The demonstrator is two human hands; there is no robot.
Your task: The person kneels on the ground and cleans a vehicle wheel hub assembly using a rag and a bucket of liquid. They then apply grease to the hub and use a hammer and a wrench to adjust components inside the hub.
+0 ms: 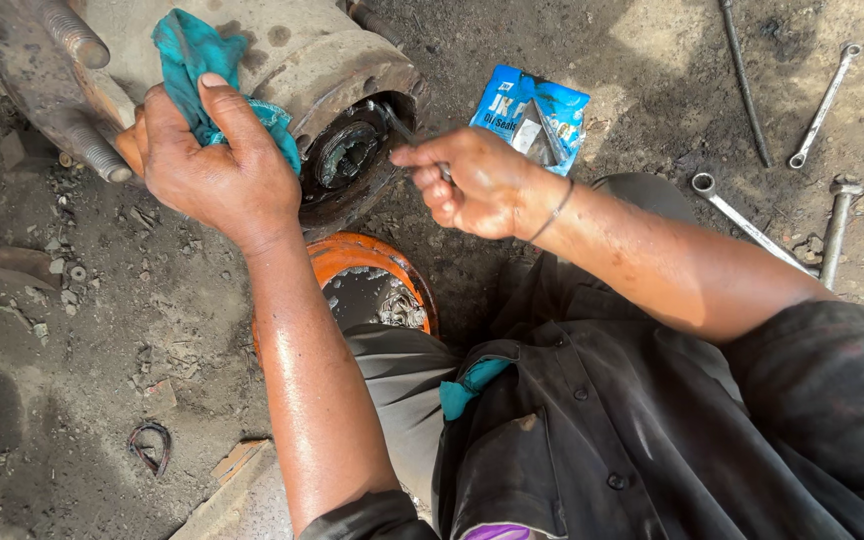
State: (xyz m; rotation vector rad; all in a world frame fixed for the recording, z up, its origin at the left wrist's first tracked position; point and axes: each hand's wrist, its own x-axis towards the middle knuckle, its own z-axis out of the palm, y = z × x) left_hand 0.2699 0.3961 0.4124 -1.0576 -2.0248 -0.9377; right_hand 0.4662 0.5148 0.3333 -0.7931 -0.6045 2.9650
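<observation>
Your left hand [214, 165] presses a teal rag [192, 50] against a greasy wheel hub [292, 70], fingers closed on it; your right hand [477, 185] pinches a thin metal tool [399, 125] poking into the hub's opening.

Bright daylight, hard and coming from the upper right judging by the sunlit patches on the dirt ground [652, 40]. Strong shine on the left forearm [317, 400] and on the right hand [477, 185], skin glossy with grease. Deep shade over the lower left ground and inside the open bore of the metal hub [347, 155], detail lost in there. Dark shirt [652, 430] nearly crushed to black. Focus crisp through the middle, slight softness and wide-angle stretch toward the corners. Bit of glare on the blue packet [532, 110]. No motion blur worth mentioning.
</observation>
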